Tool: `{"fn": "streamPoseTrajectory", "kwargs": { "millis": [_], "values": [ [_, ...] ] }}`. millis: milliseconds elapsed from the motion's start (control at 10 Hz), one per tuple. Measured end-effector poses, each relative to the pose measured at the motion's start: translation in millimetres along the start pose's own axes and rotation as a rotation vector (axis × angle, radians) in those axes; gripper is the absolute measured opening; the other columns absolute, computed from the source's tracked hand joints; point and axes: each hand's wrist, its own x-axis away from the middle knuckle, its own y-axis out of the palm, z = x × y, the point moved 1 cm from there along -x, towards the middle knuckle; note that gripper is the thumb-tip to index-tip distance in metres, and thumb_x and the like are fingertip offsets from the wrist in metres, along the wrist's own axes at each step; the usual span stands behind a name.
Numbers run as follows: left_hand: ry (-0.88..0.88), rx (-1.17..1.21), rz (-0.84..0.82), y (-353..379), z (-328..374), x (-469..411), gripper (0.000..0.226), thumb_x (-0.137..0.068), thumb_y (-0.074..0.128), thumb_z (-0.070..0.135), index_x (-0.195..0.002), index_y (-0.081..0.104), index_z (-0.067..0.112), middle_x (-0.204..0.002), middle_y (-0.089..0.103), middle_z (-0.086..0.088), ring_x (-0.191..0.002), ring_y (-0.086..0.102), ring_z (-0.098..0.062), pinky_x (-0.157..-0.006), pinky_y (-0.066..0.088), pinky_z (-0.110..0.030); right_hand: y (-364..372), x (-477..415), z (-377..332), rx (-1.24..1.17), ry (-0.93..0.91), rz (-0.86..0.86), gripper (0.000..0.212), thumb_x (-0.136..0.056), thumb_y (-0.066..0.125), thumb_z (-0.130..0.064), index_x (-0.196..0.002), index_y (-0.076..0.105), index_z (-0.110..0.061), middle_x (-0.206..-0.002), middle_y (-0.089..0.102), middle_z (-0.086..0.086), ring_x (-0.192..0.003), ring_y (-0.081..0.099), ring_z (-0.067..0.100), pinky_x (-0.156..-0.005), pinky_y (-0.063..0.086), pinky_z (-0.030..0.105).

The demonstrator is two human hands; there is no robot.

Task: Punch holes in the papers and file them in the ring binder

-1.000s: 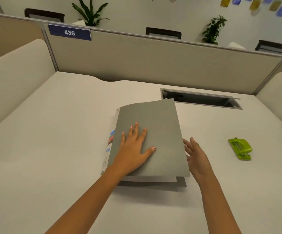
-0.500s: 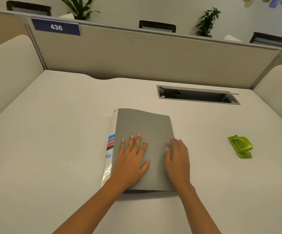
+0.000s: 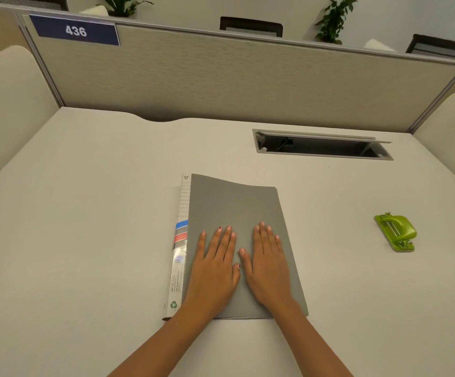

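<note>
Pressing flat-fingered on the closed grey binder (image 3: 234, 213) at frame centre, the left hand (image 3: 215, 270) and right hand (image 3: 268, 268) grip nothing, suggesting filing is finished, the green punch (image 3: 396, 231) idle at right.

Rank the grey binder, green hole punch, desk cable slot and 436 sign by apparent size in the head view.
1. grey binder
2. cable slot
3. 436 sign, farther away, so true size unsure
4. green hole punch
</note>
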Motion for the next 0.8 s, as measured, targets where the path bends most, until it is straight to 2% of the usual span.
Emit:
{"fn": "streamPoseTrajectory", "kwargs": {
  "millis": [300,500,600,700,800],
  "values": [
    [0.0,-0.012,0.054,-1.3,0.2,-0.5,0.061,-0.093,0.028,0.04,-0.143,0.04,0.007,-0.15,0.039,-0.01,-0.14,0.034,-0.025,-0.11,0.02,-0.05,-2.9,0.7,-1.7,-0.022,0.01,0.001,0.081,-0.09,-0.004,-0.061,-0.154,0.008,-0.014,-0.162,0.005,0.001,-0.15,0.0,0.012,-0.119,-0.006,0.027],
    [-0.028,-0.013,0.057,-5.9,3.1,-0.7,0.061,-0.093,0.028,0.038,-0.141,0.042,0.004,-0.149,0.041,-0.013,-0.139,0.036,-0.027,-0.109,0.021,-0.05,-11.1,-0.3,-3.2,-0.059,0.023,-0.009,0.076,-0.092,0.009,-0.057,-0.154,0.014,-0.013,-0.162,0.011,0.001,-0.149,0.006,0.013,-0.121,-0.002,0.025],
    [-0.082,0.011,0.072,-10.2,5.8,-5.4,0.057,-0.092,0.029,0.03,-0.136,0.048,0.0,-0.143,0.047,-0.017,-0.135,0.042,-0.031,-0.11,0.025,-0.051,-16.9,-3.6,-6.4,-0.079,0.019,-0.001,0.076,-0.092,0.01,-0.056,-0.153,0.018,-0.012,-0.161,0.016,0.002,-0.148,0.013,0.015,-0.119,0.003,0.026],
    [-0.116,0.061,0.016,-19.4,9.3,-12.1,0.057,-0.09,0.031,0.029,-0.132,0.051,-0.004,-0.139,0.051,-0.02,-0.129,0.049,-0.034,-0.108,0.034,-0.047,-26.0,-6.5,-9.6,-0.142,0.039,0.018,0.068,-0.097,0.017,-0.052,-0.153,0.02,-0.014,-0.16,0.019,0.001,-0.148,0.016,0.014,-0.118,0.004,0.024],
    [-0.126,0.179,0.149,-21.8,8.2,-24.2,0.065,-0.092,0.02,0.034,-0.144,0.028,-0.003,-0.153,0.027,-0.019,-0.141,0.028,-0.031,-0.113,0.018,-0.04,-32.7,-12.6,-13.2,-0.195,-0.006,0.053,0.072,-0.095,0.013,-0.056,-0.153,0.02,-0.014,-0.16,0.019,0.0,-0.148,0.014,0.013,-0.118,0.003,0.023]
  ]
}}
